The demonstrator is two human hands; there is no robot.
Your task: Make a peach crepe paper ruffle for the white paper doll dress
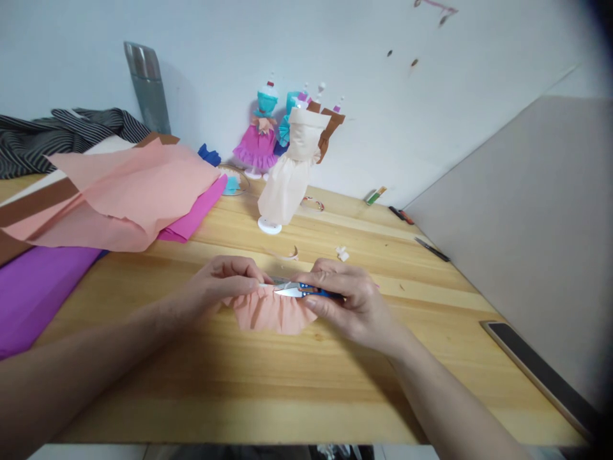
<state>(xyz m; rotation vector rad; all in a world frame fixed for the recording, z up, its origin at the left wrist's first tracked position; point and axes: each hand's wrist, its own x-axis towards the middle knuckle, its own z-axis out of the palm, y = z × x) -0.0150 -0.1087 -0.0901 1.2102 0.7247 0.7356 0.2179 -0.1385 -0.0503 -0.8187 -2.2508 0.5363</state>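
A gathered strip of peach ruffled paper or fabric [275, 312] hangs over the front middle of the wooden table. My left hand [234, 279] pinches its upper left edge between thumb and fingers. In my right hand [342, 297] are small blue-handled snips [290, 290], with thumb below and fingers above. Their pointed blades lie along the ruffle's top edge, pointing left toward my left fingertips. Behind the hands stands a small dress form in a cream dress [290, 172] on a white round base.
Peach sheets [138, 191] and purple sheets [43, 287] cover the table's left side. A flask [148, 89] and dressed figures [258, 137] stand by the wall. Cream scraps [341, 253] lie beyond my right hand; a phone [536, 370] and a dark pen-like tool [431, 249] lie right.
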